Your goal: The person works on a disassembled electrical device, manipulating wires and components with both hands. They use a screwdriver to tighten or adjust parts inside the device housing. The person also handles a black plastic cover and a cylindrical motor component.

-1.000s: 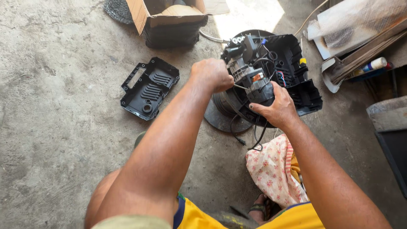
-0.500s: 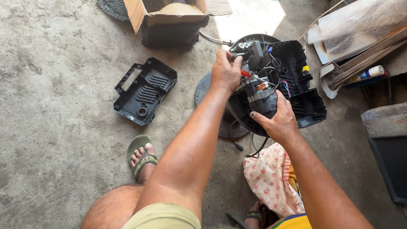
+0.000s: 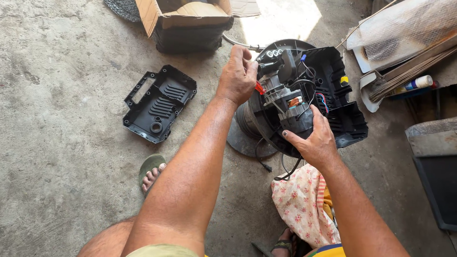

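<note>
An opened black fan motor housing (image 3: 340, 107) rests on a round base over the concrete floor, its motor (image 3: 290, 107) and coloured wires bare. My right hand (image 3: 312, 140) grips the near side of the motor from below. At the motor's upper left, my left hand (image 3: 236, 76) pinches a small tool with a red handle (image 3: 259, 88). How the tool's tip sits in the motor is hidden by my fingers.
A detached black plastic cover (image 3: 159, 103) lies on the floor to the left. An open cardboard box (image 3: 190, 21) stands at the back. Boards, plastic sheeting and a spray can (image 3: 416, 83) lie at the right. My sandalled foot (image 3: 151, 172) and a floral cloth (image 3: 302, 204) are near me.
My left hand has moved up from the top of the motor to its upper-left side with the red-handled tool. The view has shifted, and my foot now shows.
</note>
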